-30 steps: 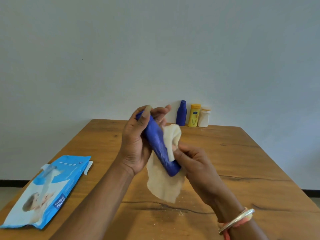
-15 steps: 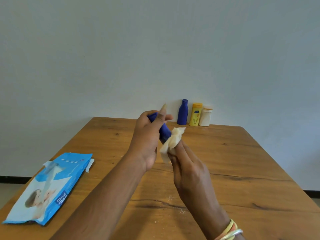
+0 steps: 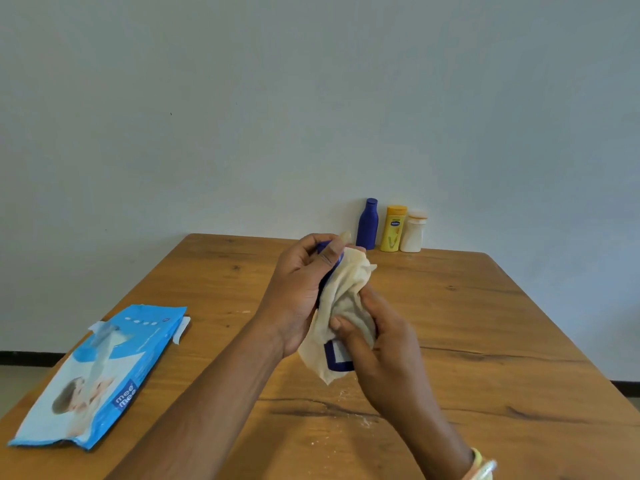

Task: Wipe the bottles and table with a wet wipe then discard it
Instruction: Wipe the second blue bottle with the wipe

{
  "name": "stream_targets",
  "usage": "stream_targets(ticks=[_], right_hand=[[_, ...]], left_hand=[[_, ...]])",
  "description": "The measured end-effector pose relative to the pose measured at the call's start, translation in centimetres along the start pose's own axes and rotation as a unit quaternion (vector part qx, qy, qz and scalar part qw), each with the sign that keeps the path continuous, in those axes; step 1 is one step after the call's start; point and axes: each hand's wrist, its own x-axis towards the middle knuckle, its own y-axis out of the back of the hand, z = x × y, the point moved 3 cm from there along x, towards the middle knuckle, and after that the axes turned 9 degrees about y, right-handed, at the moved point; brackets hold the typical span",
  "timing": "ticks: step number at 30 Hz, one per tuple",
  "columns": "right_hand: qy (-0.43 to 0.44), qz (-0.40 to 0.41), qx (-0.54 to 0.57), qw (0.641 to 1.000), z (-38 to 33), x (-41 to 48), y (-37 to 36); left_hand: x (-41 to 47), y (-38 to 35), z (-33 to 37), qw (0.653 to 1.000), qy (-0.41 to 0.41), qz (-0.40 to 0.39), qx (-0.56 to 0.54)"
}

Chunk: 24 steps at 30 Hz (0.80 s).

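Your left hand (image 3: 298, 292) is curled round the upper half of the blue bottle (image 3: 337, 363), with the thumb laid across its front. Only a sliver of blue shows near the cap, and the base with its pale label panel shows below. Your right hand (image 3: 377, 344) has its fingers closed over the wet wipe (image 3: 343, 299) and presses the cream sheet round the bottle's body. One loose corner of the wipe hangs below the base and another sticks up beside your left thumb. The bottle is tilted, cap end away from you, and held up over the middle of the wooden table (image 3: 485, 323).

Below your hands, white specks (image 3: 346, 396) are scattered on the wood beside a dark crack (image 3: 311, 408) that runs across the grain. Your forearms hide much of the near tabletop.

The pack of wipes (image 3: 104, 372) lies flat near the table's left edge, well apart from your hands, with its flap peeled up. At the far edge, against the wall, three bottles stand upright in a close row: the second blue bottle (image 3: 367, 225), the yellow bottle (image 3: 393, 230) and the white bottle (image 3: 412, 233). Your raised left fingertips sit just left of that row in this view. Bangles (image 3: 481, 465) circle your right wrist at the bottom edge.
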Motion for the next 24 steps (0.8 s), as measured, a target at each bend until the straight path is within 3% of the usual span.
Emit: stream_targets(ticks=[3,5,9,15,18,22,24], right_hand=[[-0.011,0.049,-0.076,0.996,0.4,1.6,0.5],[0.043,0.075,-0.102,0.991,-0.1,2.3,0.6],[0.123,0.029,-0.197,0.972,0.4,-0.2,-0.4],[0.073,0.015,-0.225,0.972,2.0,-1.2,-0.9],[0.109,0.008,-0.274,0.955,0.2,0.8,-1.4],[0.179,-0.049,-0.360,0.914,0.5,-1.7,-2.1],[0.145,-0.058,-0.333,0.930,1.4,-3.1,-1.8]], left_hand=[[0.1,-1.0,-1.1,0.999,-0.008,0.005,0.035],[0.3,-1.3,-0.8,0.999,-0.036,0.013,0.030],[0.5,0.1,1.4,0.996,-0.048,0.061,-0.033],[0.7,0.5,0.4,0.996,-0.026,0.082,-0.018],[0.6,-0.5,-0.3,0.997,0.009,0.079,-0.020],[1.2,1.2,1.9,0.993,-0.011,0.096,-0.075],[1.4,1.9,2.4,0.991,-0.032,0.107,-0.075]])
